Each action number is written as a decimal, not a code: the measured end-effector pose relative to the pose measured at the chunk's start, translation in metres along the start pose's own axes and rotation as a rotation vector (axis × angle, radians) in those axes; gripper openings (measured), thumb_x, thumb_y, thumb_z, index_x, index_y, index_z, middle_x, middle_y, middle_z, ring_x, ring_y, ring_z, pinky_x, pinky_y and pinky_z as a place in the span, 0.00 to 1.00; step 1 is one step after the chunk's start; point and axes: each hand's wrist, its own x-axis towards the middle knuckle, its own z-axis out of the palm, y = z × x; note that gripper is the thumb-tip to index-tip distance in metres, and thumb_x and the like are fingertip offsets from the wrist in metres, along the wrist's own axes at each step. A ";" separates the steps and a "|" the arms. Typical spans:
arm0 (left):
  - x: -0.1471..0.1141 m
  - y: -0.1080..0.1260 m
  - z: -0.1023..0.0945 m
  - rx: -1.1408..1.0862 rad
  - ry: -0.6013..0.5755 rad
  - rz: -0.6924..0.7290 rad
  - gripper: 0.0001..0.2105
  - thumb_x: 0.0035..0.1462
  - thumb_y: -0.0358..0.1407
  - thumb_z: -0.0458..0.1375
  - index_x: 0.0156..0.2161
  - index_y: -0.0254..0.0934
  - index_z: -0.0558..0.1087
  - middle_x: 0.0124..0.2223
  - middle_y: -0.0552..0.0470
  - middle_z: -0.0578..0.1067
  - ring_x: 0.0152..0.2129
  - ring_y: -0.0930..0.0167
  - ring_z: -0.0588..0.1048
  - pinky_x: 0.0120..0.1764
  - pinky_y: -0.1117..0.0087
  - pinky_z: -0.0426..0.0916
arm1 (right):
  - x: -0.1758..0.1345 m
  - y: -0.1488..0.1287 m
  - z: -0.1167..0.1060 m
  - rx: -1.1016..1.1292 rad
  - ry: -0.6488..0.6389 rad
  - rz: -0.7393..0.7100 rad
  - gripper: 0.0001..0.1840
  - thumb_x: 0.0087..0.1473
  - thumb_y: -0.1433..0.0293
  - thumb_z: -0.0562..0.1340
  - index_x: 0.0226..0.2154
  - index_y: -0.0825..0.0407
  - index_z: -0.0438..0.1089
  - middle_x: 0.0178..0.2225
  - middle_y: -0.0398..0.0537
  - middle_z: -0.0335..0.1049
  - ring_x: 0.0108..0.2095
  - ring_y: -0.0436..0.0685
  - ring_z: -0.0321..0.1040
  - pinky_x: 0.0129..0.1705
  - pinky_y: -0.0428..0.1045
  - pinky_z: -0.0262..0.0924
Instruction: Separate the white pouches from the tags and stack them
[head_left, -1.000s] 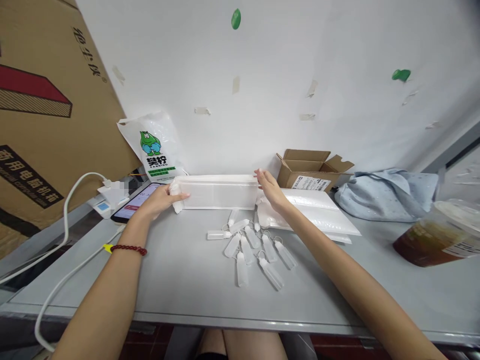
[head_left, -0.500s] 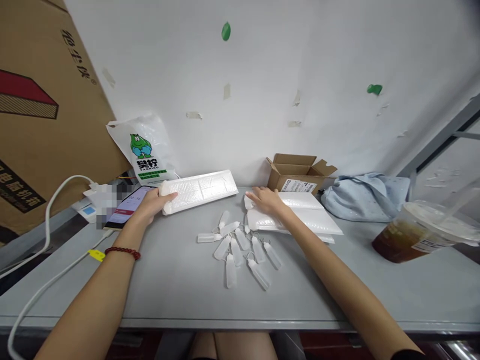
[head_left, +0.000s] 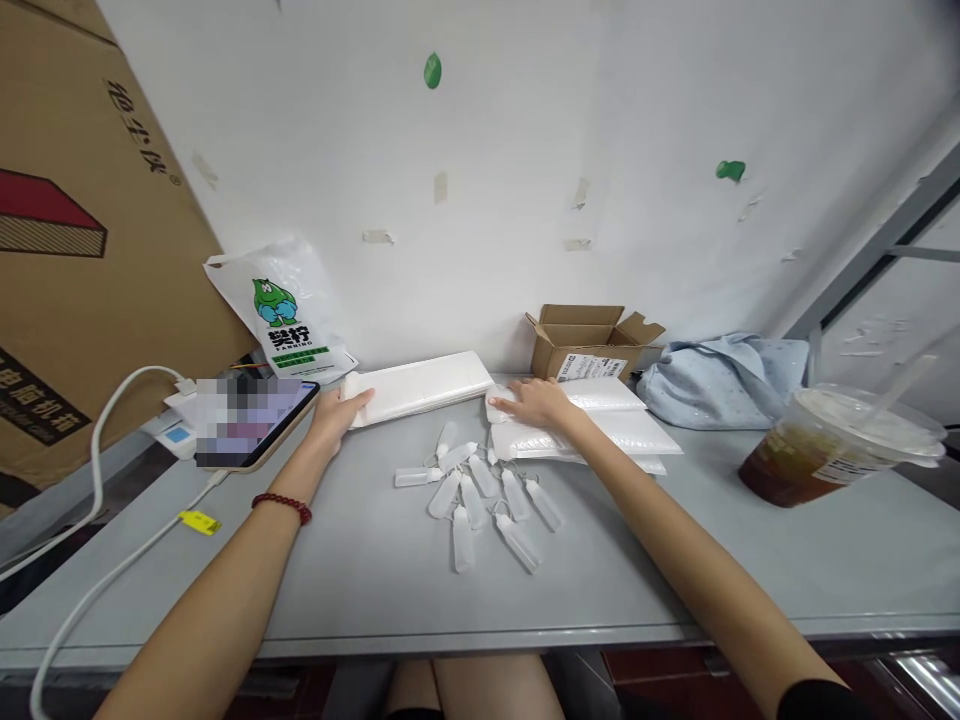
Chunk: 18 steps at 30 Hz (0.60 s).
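My left hand (head_left: 337, 412) pinches the left end of a folded white bubble mailer (head_left: 424, 385), thumb on top and the other fingers hidden behind. The mailer lies slanted near the wall. Over the left part of several more white bubble mailers (head_left: 619, 430), fanned in a loose stack, my right hand (head_left: 541, 402) rests with its fingers stretched out and the thumb pointing left. Between and in front of my hands lie several small translucent white tubes (head_left: 463, 540) with metal rings, scattered in a cluster on the grey desk (head_left: 360, 560).
An opened cardboard box (head_left: 551, 355) stands behind the mailers, with a light blue cloth bundle (head_left: 724, 385) and a cup of brown drink (head_left: 810, 450) to its right. Leftward are a charging phone (head_left: 274, 430), a white cable (head_left: 112, 575), a printed plastic bag (head_left: 300, 320) and a large carton (head_left: 112, 300).
The left mailer has been lowered and tilted flatter, and my left hand has shifted slightly right with it. My right hand stays on the stack. The camera view has shifted a little.
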 end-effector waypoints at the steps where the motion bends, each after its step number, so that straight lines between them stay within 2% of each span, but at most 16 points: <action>1: -0.001 0.001 0.002 -0.033 0.020 -0.024 0.22 0.41 0.41 0.63 0.41 0.31 0.71 0.42 0.42 0.77 0.39 0.61 0.76 0.39 0.65 0.72 | -0.003 0.000 -0.001 -0.001 0.000 -0.005 0.38 0.55 0.43 0.43 0.45 0.54 0.68 0.43 0.62 0.71 0.45 0.68 0.66 0.47 0.59 0.50; 5: -0.005 0.005 0.008 -0.040 0.003 -0.031 0.24 0.40 0.39 0.64 0.45 0.32 0.71 0.47 0.43 0.75 0.42 0.62 0.75 0.42 0.67 0.70 | -0.020 0.003 0.000 -0.005 0.034 -0.027 0.36 0.56 0.44 0.44 0.45 0.54 0.68 0.43 0.60 0.71 0.46 0.66 0.66 0.48 0.58 0.49; 8: -0.002 0.009 0.019 -0.005 -0.053 0.023 0.23 0.40 0.38 0.64 0.45 0.32 0.71 0.45 0.44 0.76 0.39 0.63 0.75 0.40 0.68 0.71 | -0.033 0.008 0.002 0.000 0.062 -0.027 0.34 0.56 0.45 0.44 0.46 0.54 0.68 0.44 0.59 0.71 0.47 0.65 0.65 0.49 0.57 0.49; 11: 0.006 0.016 0.039 0.033 -0.133 0.036 0.24 0.42 0.37 0.63 0.47 0.32 0.70 0.39 0.44 0.77 0.29 0.66 0.76 0.28 0.71 0.71 | -0.037 0.009 0.004 -0.003 0.077 -0.022 0.34 0.57 0.46 0.43 0.44 0.54 0.68 0.44 0.59 0.71 0.47 0.65 0.65 0.48 0.56 0.50; 14: 0.012 0.028 0.066 0.172 -0.180 0.042 0.30 0.43 0.39 0.63 0.53 0.31 0.65 0.31 0.46 0.76 0.15 0.71 0.71 0.16 0.73 0.64 | -0.036 0.007 0.006 -0.012 0.104 -0.022 0.33 0.58 0.47 0.43 0.42 0.54 0.69 0.44 0.59 0.71 0.47 0.64 0.65 0.47 0.56 0.50; 16: 0.014 0.035 0.082 0.206 -0.180 0.044 0.32 0.44 0.39 0.62 0.55 0.31 0.62 0.29 0.47 0.75 0.12 0.73 0.68 0.13 0.74 0.60 | -0.035 0.006 0.008 -0.002 0.126 -0.027 0.32 0.58 0.47 0.44 0.40 0.55 0.69 0.44 0.59 0.71 0.46 0.64 0.65 0.47 0.56 0.50; 18: 0.015 0.042 0.094 0.169 -0.183 0.025 0.31 0.48 0.38 0.60 0.57 0.28 0.60 0.32 0.45 0.75 0.15 0.73 0.70 0.16 0.74 0.64 | -0.036 0.007 0.007 0.026 0.150 -0.029 0.31 0.59 0.48 0.44 0.39 0.55 0.69 0.43 0.59 0.71 0.46 0.64 0.65 0.48 0.56 0.49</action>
